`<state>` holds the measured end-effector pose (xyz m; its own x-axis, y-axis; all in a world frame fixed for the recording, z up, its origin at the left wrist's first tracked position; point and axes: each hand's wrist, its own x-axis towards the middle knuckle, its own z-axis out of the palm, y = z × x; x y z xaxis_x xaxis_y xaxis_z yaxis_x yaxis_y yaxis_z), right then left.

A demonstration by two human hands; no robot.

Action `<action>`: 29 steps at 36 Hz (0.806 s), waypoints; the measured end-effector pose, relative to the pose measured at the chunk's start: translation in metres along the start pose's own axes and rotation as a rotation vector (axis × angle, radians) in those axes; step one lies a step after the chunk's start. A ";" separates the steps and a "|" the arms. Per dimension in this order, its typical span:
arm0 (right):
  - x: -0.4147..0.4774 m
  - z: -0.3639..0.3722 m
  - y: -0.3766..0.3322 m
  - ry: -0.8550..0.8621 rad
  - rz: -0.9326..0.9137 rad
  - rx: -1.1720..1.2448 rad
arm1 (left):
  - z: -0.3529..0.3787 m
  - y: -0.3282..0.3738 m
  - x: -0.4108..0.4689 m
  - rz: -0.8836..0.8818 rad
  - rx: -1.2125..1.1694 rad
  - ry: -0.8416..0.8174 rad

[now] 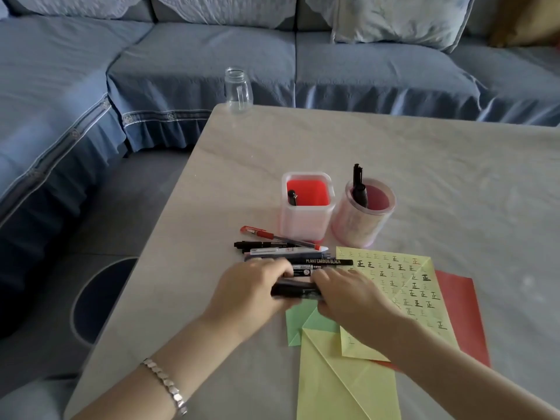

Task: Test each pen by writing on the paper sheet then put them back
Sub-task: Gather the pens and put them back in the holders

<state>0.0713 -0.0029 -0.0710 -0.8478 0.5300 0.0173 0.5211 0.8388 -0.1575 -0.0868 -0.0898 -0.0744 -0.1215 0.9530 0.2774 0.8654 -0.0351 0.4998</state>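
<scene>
Pale grey table (424, 153) carries: clear glass jar (238, 90) at far left corner; square red-lined pen holder (306, 207) beside round pink pen holder (363, 215) at centre; row of loose pens (285, 253) lying just before holders; yellow sheet (403, 286) marked with characters, overlapping green sheet (298, 321) and red sheet (463, 316).

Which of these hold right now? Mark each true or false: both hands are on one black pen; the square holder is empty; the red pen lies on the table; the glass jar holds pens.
1. Both the left hand and right hand grip one black pen. True.
2. The square holder is empty. False: one pen stands in it.
3. The red pen lies on the table. True.
4. The glass jar holds pens. False: it looks empty.
</scene>
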 end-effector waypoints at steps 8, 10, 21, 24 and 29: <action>-0.028 -0.031 -0.005 -0.130 0.470 1.435 | -0.022 0.046 0.020 -0.514 -1.199 0.133; -0.034 -0.035 -0.013 -0.188 0.468 1.620 | -0.019 0.056 0.020 -0.473 -1.226 -0.030; -0.038 -0.050 -0.030 -0.210 0.410 1.473 | -0.015 0.081 0.019 -0.521 -1.411 -0.119; -0.039 -0.049 -0.029 -0.190 0.452 1.474 | -0.013 0.079 0.021 -0.570 -1.402 -0.089; -0.036 -0.044 -0.025 0.022 0.497 1.319 | -0.012 0.077 0.024 -0.656 -1.443 -0.030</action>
<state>0.0928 -0.0372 -0.0245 -0.5968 0.7444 -0.2995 0.2771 -0.1591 -0.9476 -0.0295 -0.0733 -0.0193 -0.2486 0.9215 -0.2982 -0.5031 0.1402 0.8528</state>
